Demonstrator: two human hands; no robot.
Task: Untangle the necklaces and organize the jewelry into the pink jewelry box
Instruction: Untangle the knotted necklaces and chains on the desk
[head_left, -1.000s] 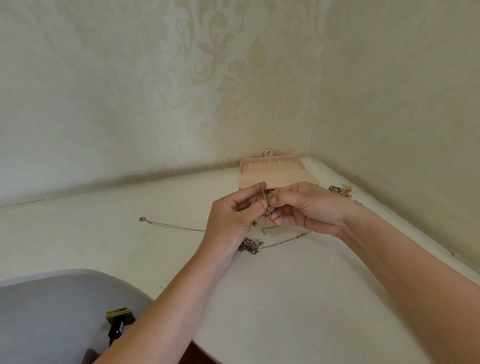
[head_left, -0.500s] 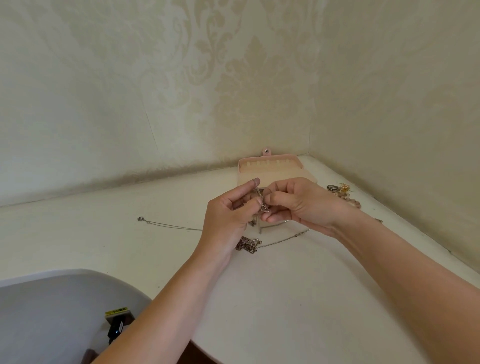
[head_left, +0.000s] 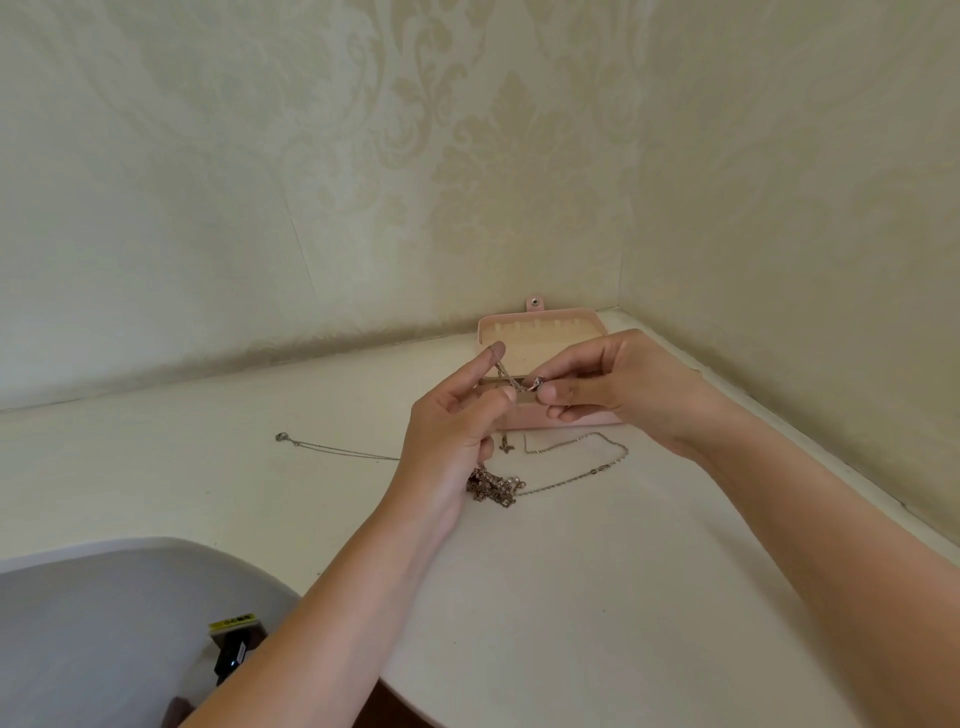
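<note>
Head view, one moment, jewelry sorting.

- Step in hand: untangling, judged early; no piece can be seen stowed yet.
- Right hand (head_left: 613, 389): grip closed, thumb and forefinger pinching the clasp end of a chain (head_left: 506, 375), held above the surface (head_left: 571, 597) in front of the box.
- Left hand (head_left: 457, 431): index finger raised with the chain lying across its tip; lower fingers curled round the run that drops toward the tangle; grip closed on that chain, loosely by the look of it.
- Tangle (head_left: 491, 483): knotted heap of links on the surface just below the left hand; the held chain appears to feed into it.
- Thin necklace (head_left: 332, 449): laid out to the left, one end hidden behind the left hand.
- Looped necklace (head_left: 582, 447): on the surface between tangle and box; small pendant (head_left: 505, 446) beside it.
- Pink jewelry box (head_left: 540, 325): open in the corner, lid leaning back against the wall, a row of pale tabs inside the lid; base largely hidden by the hands; contents cannot be told.
- Next move, as a judgement: draw the pinched end free of the heap with slow, light pulls, the left fingers feeding slack; a hard tug would likely tighten the knot.
</note>
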